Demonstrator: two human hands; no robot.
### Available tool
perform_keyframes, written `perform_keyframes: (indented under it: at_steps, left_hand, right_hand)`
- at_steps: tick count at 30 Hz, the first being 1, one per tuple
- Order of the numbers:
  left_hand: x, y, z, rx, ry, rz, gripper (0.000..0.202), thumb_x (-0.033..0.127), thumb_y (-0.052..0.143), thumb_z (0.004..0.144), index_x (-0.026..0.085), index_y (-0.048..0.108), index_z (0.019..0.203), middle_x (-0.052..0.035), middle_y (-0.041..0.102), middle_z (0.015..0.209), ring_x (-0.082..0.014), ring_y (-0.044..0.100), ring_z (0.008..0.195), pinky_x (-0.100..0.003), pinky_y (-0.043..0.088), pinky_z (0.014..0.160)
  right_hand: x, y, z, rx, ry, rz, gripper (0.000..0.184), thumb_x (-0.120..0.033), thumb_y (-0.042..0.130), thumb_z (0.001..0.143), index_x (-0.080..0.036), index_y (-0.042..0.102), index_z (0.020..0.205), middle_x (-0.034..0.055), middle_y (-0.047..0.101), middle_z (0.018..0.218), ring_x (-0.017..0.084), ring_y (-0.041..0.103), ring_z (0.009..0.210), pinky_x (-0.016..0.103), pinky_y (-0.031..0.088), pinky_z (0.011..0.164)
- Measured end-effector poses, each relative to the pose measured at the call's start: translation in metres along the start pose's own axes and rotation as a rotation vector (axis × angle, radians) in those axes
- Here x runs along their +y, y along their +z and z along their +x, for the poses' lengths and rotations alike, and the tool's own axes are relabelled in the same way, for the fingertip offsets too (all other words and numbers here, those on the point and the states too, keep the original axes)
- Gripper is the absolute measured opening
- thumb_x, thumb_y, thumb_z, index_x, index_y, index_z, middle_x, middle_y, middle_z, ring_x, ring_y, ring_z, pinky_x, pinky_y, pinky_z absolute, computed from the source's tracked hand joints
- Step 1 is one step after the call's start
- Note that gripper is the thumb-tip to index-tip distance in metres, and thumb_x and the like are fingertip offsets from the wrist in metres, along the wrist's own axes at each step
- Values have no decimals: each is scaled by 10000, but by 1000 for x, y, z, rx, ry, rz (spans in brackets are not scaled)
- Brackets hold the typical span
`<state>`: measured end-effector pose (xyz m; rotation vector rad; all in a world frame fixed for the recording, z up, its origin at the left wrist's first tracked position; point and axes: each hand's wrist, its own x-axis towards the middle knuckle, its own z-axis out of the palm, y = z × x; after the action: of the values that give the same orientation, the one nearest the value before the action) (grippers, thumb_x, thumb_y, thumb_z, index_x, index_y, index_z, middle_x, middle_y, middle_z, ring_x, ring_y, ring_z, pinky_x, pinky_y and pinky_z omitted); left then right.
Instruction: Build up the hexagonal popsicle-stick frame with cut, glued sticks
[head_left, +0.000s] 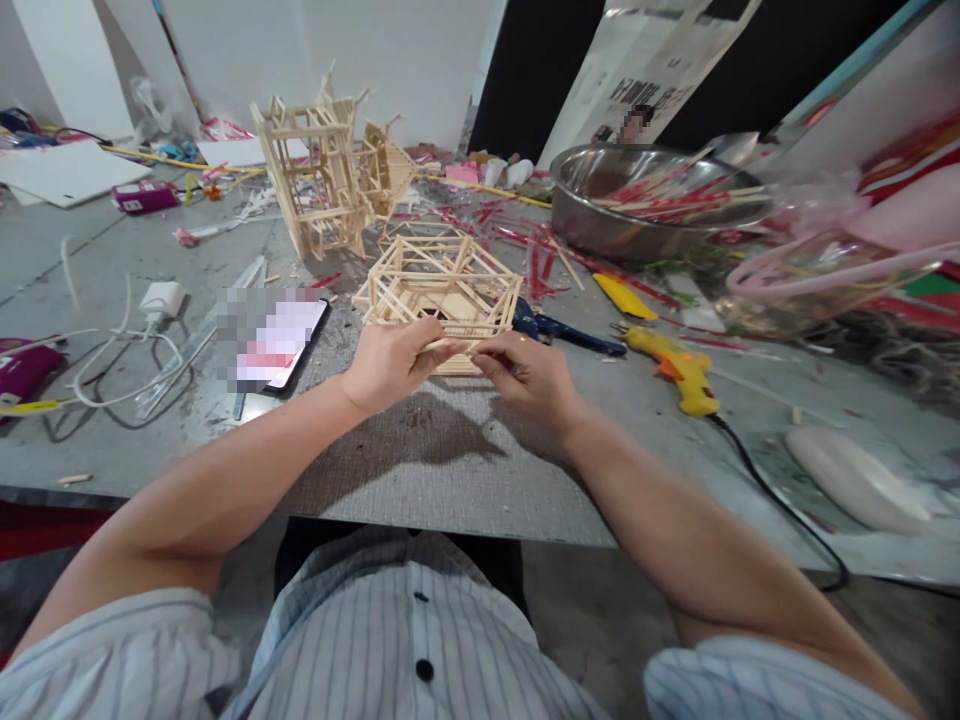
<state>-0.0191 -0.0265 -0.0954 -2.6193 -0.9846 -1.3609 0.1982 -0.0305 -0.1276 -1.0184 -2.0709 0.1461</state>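
A low hexagonal frame of thin wooden sticks [439,285] lies on the grey table [450,470] in front of me. My left hand [390,362] is closed in a pinch on a wooden stick at the frame's near edge. My right hand [529,378] pinches the same near edge from the right, fingers pressed together. Both hands touch the frame. A taller stick tower [315,180] stands behind it, with another stick structure [386,165] beside that.
A phone [281,342] lies left of the frame, with a white charger and cable [161,300] further left. A yellow glue gun [675,365] and blue pliers [570,333] lie to the right. A metal bowl with sticks [645,200] and a pink basket [817,280] stand at the back right.
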Motion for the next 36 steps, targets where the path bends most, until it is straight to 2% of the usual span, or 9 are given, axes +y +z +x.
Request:
perform_keyframes:
  at_steps: [10, 14, 18, 22, 30, 36]
  left_hand:
    - [2, 0, 2, 14, 30, -1, 604, 618, 232, 1008, 191, 448, 639, 54, 361, 491, -61, 332, 438, -193, 228, 453]
    - [2, 0, 1, -20, 9, 2, 607, 629, 209, 1005, 194, 447, 654, 49, 385, 501, -64, 341, 447, -199, 243, 467]
    - [1, 0, -1, -6, 29, -6, 574, 601, 242, 1014, 194, 469, 680, 43, 430, 509, -67, 361, 444, -206, 251, 465]
    - [1, 1, -2, 1, 56, 5, 551, 573, 262, 1022, 190, 492, 701, 33, 477, 522, -67, 401, 443, -206, 271, 463]
    - [1, 4, -3, 6, 67, 16, 531, 566, 272, 1023, 195, 503, 721, 29, 494, 532, -80, 437, 455, -221, 304, 482]
    - [1, 2, -4, -15, 92, -9, 566, 590, 227, 1019, 196, 522, 738, 24, 515, 522, -85, 436, 447, -231, 313, 474]
  right_hand:
    - [1, 1, -1, 4, -8, 11, 208, -335, 525, 932, -243, 696, 858, 26, 695, 753, 146, 589, 624, 280, 406, 592]
    - [1, 1, 0, 8, -7, 3, 199, -324, 521, 927, -245, 691, 858, 24, 694, 749, 149, 594, 626, 282, 408, 587]
    - [2, 1, 0, 32, -33, 12, 177, -308, 533, 928, -247, 685, 860, 21, 694, 760, 148, 603, 641, 281, 418, 595]
    - [4, 1, -1, 15, 2, 10, 181, -327, 530, 937, -251, 683, 875, 27, 694, 777, 156, 612, 664, 287, 435, 607]
    - [7, 2, -3, 53, -33, 12, 163, -322, 556, 936, -248, 691, 884, 31, 713, 807, 152, 620, 665, 286, 450, 605]
    - [8, 4, -3, 62, -47, 20, 252, -419, 519, 961, -253, 690, 875, 42, 707, 800, 175, 637, 700, 307, 470, 627]
